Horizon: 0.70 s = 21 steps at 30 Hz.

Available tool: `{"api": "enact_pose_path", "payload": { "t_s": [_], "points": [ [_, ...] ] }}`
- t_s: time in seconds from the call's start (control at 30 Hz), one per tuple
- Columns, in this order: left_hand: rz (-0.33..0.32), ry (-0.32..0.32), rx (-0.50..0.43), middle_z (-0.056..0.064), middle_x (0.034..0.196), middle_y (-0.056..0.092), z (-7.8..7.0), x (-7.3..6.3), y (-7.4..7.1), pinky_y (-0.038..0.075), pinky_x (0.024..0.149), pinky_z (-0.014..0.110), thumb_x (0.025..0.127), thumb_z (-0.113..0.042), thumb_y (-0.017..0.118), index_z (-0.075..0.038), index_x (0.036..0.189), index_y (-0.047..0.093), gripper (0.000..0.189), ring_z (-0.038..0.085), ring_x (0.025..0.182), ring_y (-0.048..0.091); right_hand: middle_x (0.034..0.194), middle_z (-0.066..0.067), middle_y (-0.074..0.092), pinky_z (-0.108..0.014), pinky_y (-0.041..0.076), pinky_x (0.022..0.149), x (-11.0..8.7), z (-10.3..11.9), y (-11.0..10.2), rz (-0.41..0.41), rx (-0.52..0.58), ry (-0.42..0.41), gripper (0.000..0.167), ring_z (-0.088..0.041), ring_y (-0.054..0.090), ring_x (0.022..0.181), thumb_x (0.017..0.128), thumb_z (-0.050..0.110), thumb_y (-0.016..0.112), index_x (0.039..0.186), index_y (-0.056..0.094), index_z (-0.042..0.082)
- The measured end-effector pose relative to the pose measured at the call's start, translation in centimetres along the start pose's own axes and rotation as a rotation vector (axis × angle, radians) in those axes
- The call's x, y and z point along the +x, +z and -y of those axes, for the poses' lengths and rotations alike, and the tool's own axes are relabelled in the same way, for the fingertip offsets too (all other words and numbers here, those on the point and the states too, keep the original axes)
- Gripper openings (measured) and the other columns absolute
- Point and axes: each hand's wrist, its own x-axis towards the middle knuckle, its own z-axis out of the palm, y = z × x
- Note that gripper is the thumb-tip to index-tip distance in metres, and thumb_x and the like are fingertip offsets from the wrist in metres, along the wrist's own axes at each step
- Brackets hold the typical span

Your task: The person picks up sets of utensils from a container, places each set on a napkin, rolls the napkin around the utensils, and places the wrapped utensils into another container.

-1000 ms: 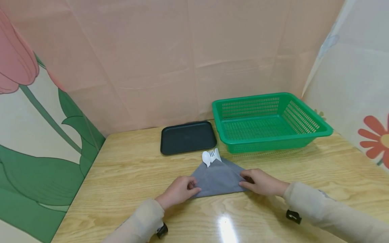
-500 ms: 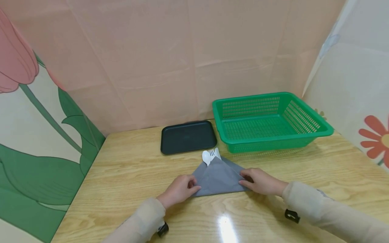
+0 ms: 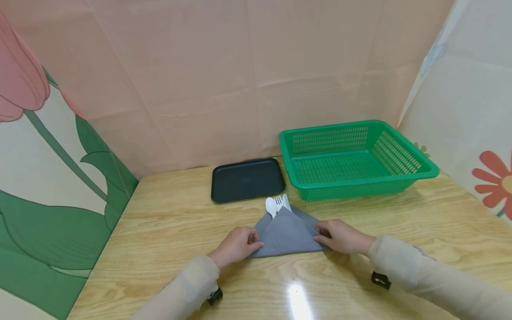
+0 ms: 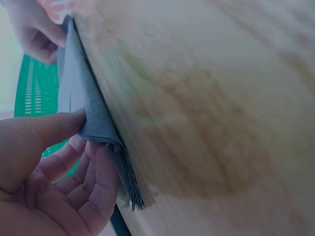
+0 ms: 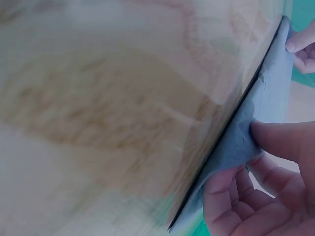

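A grey napkin (image 3: 286,233) lies folded into a triangle-like shape on the table, layered at its edges. Out of its top peek a white spoon (image 3: 271,206), a fork (image 3: 278,202) and a knife (image 3: 286,202); their lower parts are hidden inside the fold. My left hand (image 3: 237,243) pinches the napkin's left corner, thumb on top and fingers beneath, as the left wrist view shows. At the opposite corner my right hand (image 3: 343,236) pinches the napkin the same way; in the right wrist view its thumb (image 5: 278,140) presses on the cloth.
Behind the napkin lies a black tray (image 3: 248,180). A green basket (image 3: 360,180) with slotted walls stands to its right. Wood-grain table (image 3: 168,222) surrounds them, with a pink sheet (image 3: 192,89) hanging at the back.
Both hands have shifted very slightly away from me, still pinching the napkin's corners. The napkin's top flap has moved a little; the cutlery looks almost unchanged.
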Motion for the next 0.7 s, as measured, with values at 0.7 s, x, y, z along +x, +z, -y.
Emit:
{"api": "enact_pose_path", "payload": {
  "t_s": [0.7],
  "points": [
    [0.011,-0.062,0.079,-0.004,0.063,0.051,-0.21,0.56,0.18,0.035,0.054,0.020,0.083,-0.020,0.070,-0.009,0.067,0.058,0.022,0.007,0.057,0.042,0.063,0.005,0.048,-0.019,0.032,0.052,0.40,0.62,0.04,0.005,-0.088,0.026,0.015,-0.002,0.037,0.056,0.087,0.013,0.063,0.075,0.054,0.010]
  ]
}}
